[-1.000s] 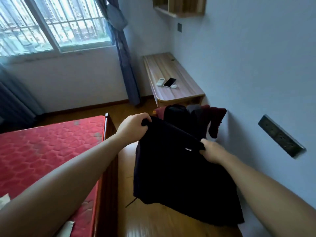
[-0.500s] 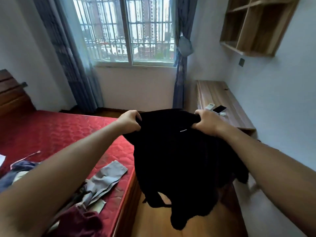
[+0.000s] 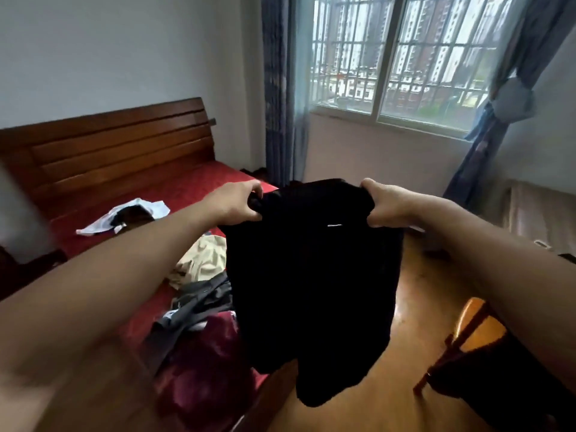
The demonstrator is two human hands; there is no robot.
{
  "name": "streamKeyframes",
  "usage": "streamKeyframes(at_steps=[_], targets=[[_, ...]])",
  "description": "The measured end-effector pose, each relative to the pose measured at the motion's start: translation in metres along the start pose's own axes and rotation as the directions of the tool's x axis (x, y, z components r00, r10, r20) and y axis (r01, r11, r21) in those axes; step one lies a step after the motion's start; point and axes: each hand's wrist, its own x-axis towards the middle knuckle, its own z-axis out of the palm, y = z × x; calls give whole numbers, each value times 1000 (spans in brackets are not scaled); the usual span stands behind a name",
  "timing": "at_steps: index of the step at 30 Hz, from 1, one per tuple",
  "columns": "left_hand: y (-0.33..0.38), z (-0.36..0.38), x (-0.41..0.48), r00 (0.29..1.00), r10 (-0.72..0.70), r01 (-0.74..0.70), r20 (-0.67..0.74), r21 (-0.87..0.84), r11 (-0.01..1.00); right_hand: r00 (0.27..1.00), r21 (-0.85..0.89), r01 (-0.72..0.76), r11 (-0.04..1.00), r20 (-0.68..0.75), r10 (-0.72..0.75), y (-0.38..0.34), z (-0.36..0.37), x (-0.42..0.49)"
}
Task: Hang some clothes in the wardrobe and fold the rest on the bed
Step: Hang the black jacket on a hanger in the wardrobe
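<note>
**While gripped by the left hand [image 3: 237,202] and the right hand [image 3: 383,204], a black garment [image 3: 311,275] hangs by the bed [image 3: 193,179]**

As seen from the head camera, the black garment is held up in the air by its top edge. Its left corner is bunched inside the curled fingers of the left hand, and its right corner is clenched in the same way by the right hand. Both arms are stretched forward. The cloth hangs freely in front of the side edge of the bed and the wooden floor [image 3: 430,300], and a small white mark is seen near its top.

Other clothes are spread on the red mattress. A white piece [image 3: 137,210] lies near the headboard [image 3: 109,145], and a beige piece [image 3: 202,260] lies just beside the left forearm. A grey piece [image 3: 199,300] lies below that, and a maroon piece [image 3: 202,369] lies nearest the camera.

A barred window [image 3: 405,57] flanked by blue curtains [image 3: 280,88] is seen behind. At lower right, a wooden chair [image 3: 464,328] is draped with dark clothing [image 3: 498,385]. A bench [image 3: 539,210] is partly seen at the right edge.
</note>
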Motion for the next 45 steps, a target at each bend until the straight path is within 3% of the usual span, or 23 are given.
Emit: streamKeyframes(at_steps=[5,8,12,16,19,21,25,29,33,37,45], targets=[[-68,-38,-65,985,-63,121,-159,387,914,981,-322,129,938,-98,-169,-64,33,37],[-107,-59,-108,973,-95,191,-210,499,845,920,-478,206,854,-201,-335,-108,48,53],[-156,-83,-161,937,-202,336,-284,583,740,857,-583,283,762,-204,-474,-178,69,76],[-212,-104,-209,865,-305,482,-398,496,722,820,-498,427,755,-138,-556,-249,100,101],[-259,-118,-246,851,-285,515,-441,592,620,769,-371,568,735,-80,-634,-300,124,118],[-292,-126,-265,845,-317,533,-432,626,569,741,-280,614,738,-119,-661,-341,137,126],[-363,-143,-299,752,-445,652,-487,445,614,754,13,637,770,-218,-620,-441,155,140],[-437,-163,-333,638,-583,746,-503,218,629,765,241,643,727,-244,-596,-546,169,152],[-507,-179,-368,595,-636,774,-491,138,618,738,158,674,722,-201,-645,-633,182,160],[-565,-189,-405,495,-706,812,-506,-19,583,693,49,718,695,-144,-706,-706,193,171],[-634,-214,-489,407,-756,876,-513,-17,483,492,69,864,498,88,-866,-846,226,189]])
